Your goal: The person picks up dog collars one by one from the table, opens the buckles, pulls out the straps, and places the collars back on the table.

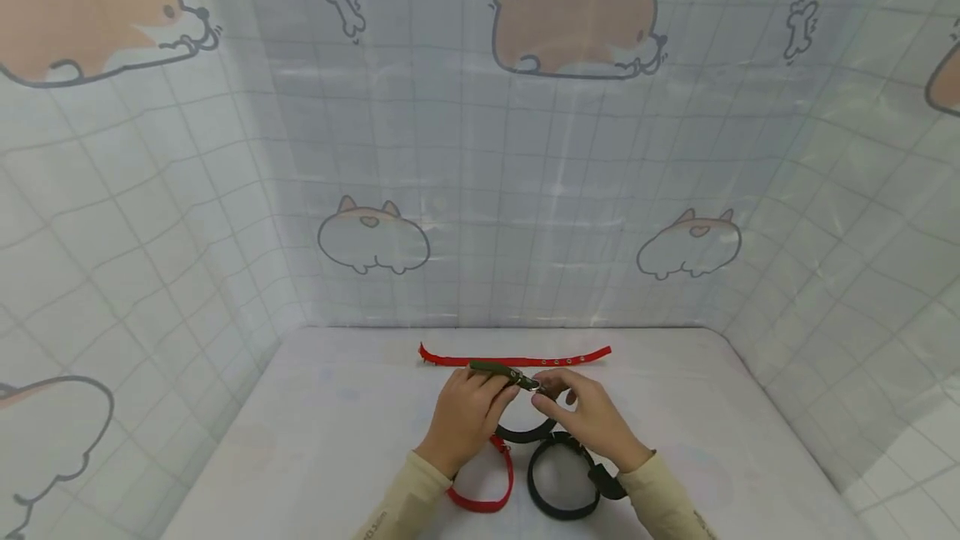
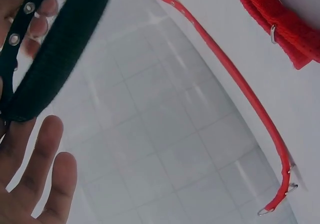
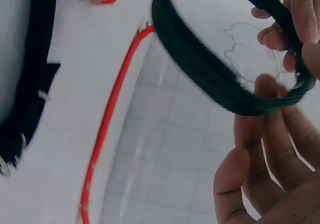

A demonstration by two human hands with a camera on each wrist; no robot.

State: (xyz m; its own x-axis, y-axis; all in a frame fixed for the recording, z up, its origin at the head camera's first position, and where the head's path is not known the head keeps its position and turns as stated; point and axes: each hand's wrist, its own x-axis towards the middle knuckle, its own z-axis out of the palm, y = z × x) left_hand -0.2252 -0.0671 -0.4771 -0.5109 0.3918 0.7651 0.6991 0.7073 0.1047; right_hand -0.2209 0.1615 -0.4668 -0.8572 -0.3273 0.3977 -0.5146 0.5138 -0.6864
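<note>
Both hands hold a dark green collar (image 1: pixel 491 367), bent into a loop above the white table. My left hand (image 1: pixel 467 408) grips its strap on the left side. At the strap's right part, near shiny metal fittings, my right hand (image 1: pixel 588 419) pinches it between thumb and fingers. Two metal eyelets show on the narrow strap of the green collar (image 2: pixel 60 58) in the left wrist view, with fingertips behind it. The right wrist view shows the loop of the green collar (image 3: pixel 200 78) tilted, its wider band towards the left; fingers of both hands meet at its right end.
A red strap (image 1: pixel 517 362) with eyelets lies stretched out behind the hands. Nearer, a looped red collar (image 1: pixel 483 506) sits below the left hand. Beside it lies a looped black collar (image 1: pixel 562 513) with a black box-like piece (image 1: pixel 606 482), partly beneath the right forearm. Patterned sheeting (image 1: pixel 525 157) surrounds the table (image 1: pixel 315 440).
</note>
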